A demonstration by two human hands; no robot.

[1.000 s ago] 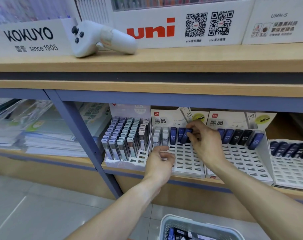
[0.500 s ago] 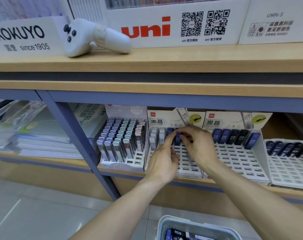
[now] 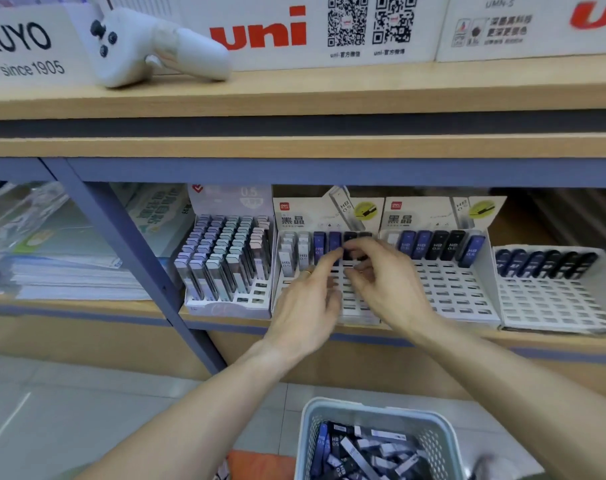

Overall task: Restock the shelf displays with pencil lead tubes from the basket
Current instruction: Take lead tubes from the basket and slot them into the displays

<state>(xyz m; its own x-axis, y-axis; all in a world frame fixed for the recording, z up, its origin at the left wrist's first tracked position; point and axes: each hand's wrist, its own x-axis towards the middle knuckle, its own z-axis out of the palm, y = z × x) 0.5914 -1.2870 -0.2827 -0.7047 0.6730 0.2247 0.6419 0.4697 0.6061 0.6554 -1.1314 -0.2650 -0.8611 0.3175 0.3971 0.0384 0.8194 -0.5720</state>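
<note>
The middle white slotted display tray (image 3: 362, 309) holds white, blue and black pencil lead tubes in its back row. My right hand (image 3: 384, 278) pinches a black lead tube (image 3: 349, 251) at that back row, beside the blue tubes (image 3: 334, 241). My left hand (image 3: 306, 306) is just left of it, its index finger stretched up to the blue tubes. Its other fingers are blurred and its palm faces away. The pale basket (image 3: 374, 407) sits low in front, with several loose lead tubes (image 3: 358, 452) in it.
A second tray (image 3: 450, 296) and a third tray (image 3: 554, 301) stand to the right, mostly bare slots. A fuller tray of grey tubes (image 3: 225, 265) stands left, next to a slanted blue shelf post (image 3: 131, 258). A white controller (image 3: 149, 46) lies on the upper shelf.
My right hand moved from the blue tubes to a black tube one slot further right. My left hand rose from the tray's front to the back row, beside the right hand.
</note>
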